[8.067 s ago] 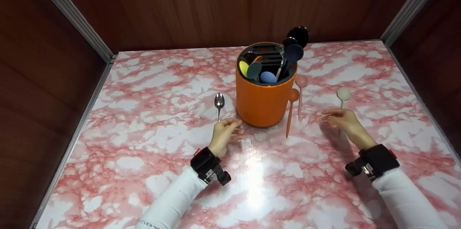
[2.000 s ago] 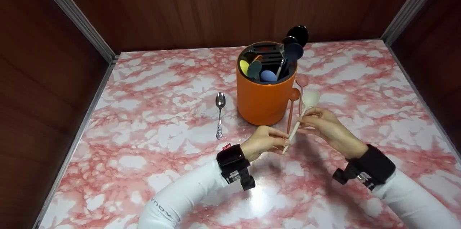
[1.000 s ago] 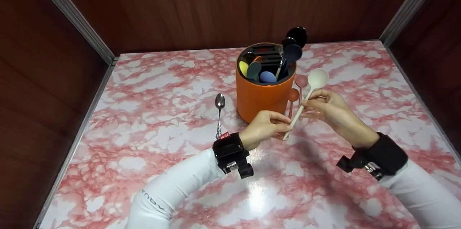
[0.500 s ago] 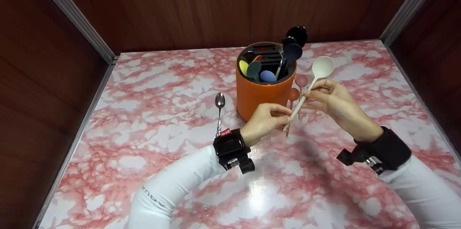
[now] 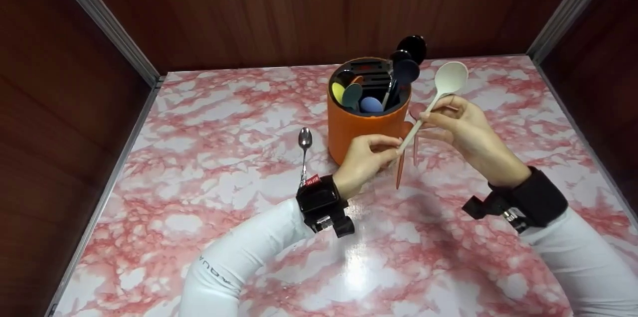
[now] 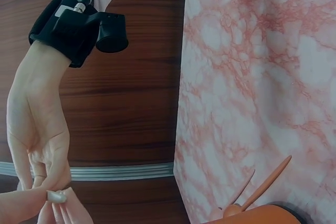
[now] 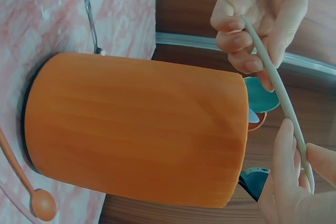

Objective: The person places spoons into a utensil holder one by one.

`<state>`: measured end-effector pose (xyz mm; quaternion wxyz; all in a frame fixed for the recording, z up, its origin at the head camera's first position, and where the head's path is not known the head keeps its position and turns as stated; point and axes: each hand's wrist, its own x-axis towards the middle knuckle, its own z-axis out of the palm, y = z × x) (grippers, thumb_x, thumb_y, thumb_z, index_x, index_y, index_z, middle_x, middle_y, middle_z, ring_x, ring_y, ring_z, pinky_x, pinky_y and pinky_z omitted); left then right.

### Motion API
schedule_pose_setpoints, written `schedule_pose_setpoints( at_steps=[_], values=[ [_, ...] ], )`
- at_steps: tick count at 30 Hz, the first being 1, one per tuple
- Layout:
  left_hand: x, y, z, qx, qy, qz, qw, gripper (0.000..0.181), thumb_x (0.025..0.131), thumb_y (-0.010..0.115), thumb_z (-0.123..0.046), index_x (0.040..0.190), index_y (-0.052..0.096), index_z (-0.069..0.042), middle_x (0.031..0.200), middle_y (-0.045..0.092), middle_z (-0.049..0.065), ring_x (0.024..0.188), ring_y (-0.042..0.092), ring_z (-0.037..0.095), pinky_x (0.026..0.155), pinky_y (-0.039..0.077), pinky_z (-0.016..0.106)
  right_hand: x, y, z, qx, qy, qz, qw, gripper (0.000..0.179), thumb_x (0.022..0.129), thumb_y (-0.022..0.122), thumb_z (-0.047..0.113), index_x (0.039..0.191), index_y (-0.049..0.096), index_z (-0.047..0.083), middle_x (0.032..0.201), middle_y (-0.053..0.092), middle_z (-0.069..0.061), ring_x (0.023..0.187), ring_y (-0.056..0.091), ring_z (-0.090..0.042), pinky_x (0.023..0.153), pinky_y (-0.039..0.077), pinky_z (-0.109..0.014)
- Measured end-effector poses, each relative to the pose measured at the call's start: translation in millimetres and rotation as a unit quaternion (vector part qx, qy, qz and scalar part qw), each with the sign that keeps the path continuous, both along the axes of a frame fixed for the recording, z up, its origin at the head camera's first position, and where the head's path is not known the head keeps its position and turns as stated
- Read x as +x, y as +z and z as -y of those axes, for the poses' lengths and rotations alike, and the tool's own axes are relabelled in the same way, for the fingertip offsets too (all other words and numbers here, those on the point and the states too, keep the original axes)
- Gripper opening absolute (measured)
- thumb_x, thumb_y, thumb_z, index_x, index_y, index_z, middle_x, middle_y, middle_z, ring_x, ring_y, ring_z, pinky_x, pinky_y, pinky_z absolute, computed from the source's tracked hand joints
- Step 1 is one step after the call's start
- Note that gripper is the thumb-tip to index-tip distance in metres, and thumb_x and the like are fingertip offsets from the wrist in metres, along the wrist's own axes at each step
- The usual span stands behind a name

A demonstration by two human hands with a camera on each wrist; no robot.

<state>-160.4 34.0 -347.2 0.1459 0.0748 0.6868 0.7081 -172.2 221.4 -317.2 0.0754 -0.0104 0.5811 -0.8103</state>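
Note:
A cream spoon (image 5: 451,78) is held slanted above the table, its bowl up and to the right. My right hand (image 5: 463,130) pinches the handle just below the bowl. Near the handle's lower end, my left hand (image 5: 365,160) pinches it between thumb and fingers. In the right wrist view the spoon's handle (image 7: 283,98) spans both hands. Close behind the hands stands an orange utensil holder (image 5: 361,130), upright, with yellow, dark green, blue and black spoons in it. Only the handle's tip (image 6: 56,196) shows in the left wrist view.
A metal spoon (image 5: 304,140) lies left of the holder, its handle end hidden by the left wrist. To the holder's right lie an orange spoon (image 5: 400,170) and a pink spoon (image 5: 415,150), both partly covered. Wood-grain panels (image 5: 299,8) wall the table in.
The right hand has picked the cream spoon off the table and brought it left. The left hand has taken its handle end. Both hands have since risen with it.

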Motion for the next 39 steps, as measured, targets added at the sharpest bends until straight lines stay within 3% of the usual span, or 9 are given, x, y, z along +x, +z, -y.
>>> schedule_pose_setpoints(
  at_steps=[9,17,22,31,36,39],
  values=[
    [-0.8,1.2,-0.2,0.008,0.033,-0.017,0.9993,0.019,0.087,0.065,0.009,0.106,0.068,0.011,0.090,0.070,0.015,0.071,0.057,0.007,0.065,0.051,0.016,-1.4,6.2,2.1,0.003,-0.005,-0.048,0.9988,0.009,0.089,0.066,-0.004,0.091,0.059,0.000,0.086,0.063,-0.009,0.086,0.067,-0.021,0.081,0.058,-0.034],
    [-5.2,-0.4,2.6,0.003,0.036,-0.034,0.9988,0.020,0.088,0.065,0.006,0.107,0.068,0.011,0.095,0.071,0.018,0.078,0.062,0.009,0.075,0.056,0.023,-3.3,14.6,3.4,-0.004,-0.032,-0.068,0.9972,0.010,0.087,0.069,-0.002,0.089,0.060,0.000,0.083,0.063,-0.009,0.077,0.066,-0.019,0.077,0.059,-0.032],
    [-6.8,-6.9,6.4,0.007,0.048,-0.021,0.9986,0.020,0.088,0.065,0.005,0.107,0.068,0.011,0.098,0.070,0.014,0.079,0.061,0.011,0.075,0.056,0.026,-6.4,22.8,1.8,-0.043,-0.054,-0.083,0.9941,0.009,0.088,0.066,-0.007,0.086,0.060,-0.001,0.082,0.063,-0.009,0.079,0.064,-0.019,0.075,0.060,-0.034],
    [-5.1,-19.8,12.3,0.031,0.048,0.002,0.9984,0.022,0.088,0.063,0.005,0.109,0.064,0.015,0.102,0.068,0.020,0.083,0.062,0.019,0.080,0.057,0.033,-15.0,30.2,5.4,-0.082,-0.117,-0.118,0.9826,0.011,0.085,0.067,-0.011,0.083,0.061,-0.003,0.081,0.062,-0.011,0.077,0.063,-0.019,0.073,0.060,-0.033],
    [-4.0,-26.5,15.2,0.040,0.050,0.027,0.9976,0.023,0.088,0.062,0.005,0.109,0.064,0.014,0.103,0.068,0.020,0.084,0.063,0.021,0.080,0.058,0.034,-22.2,29.7,10.3,-0.068,-0.155,-0.156,0.9732,0.013,0.084,0.068,-0.010,0.083,0.058,-0.002,0.080,0.063,-0.011,0.075,0.064,-0.020,0.072,0.060,-0.031],
    [-2.1,-29.3,16.8,0.046,0.049,0.039,0.9970,0.023,0.088,0.061,0.005,0.110,0.064,0.013,0.107,0.066,0.023,0.093,0.064,0.030,0.082,0.057,0.036,-27.2,28.0,13.4,-0.046,-0.175,-0.173,0.9681,0.013,0.084,0.069,-0.008,0.084,0.058,-0.001,0.080,0.063,-0.011,0.075,0.065,-0.019,0.072,0.060,-0.030]
  ],
)
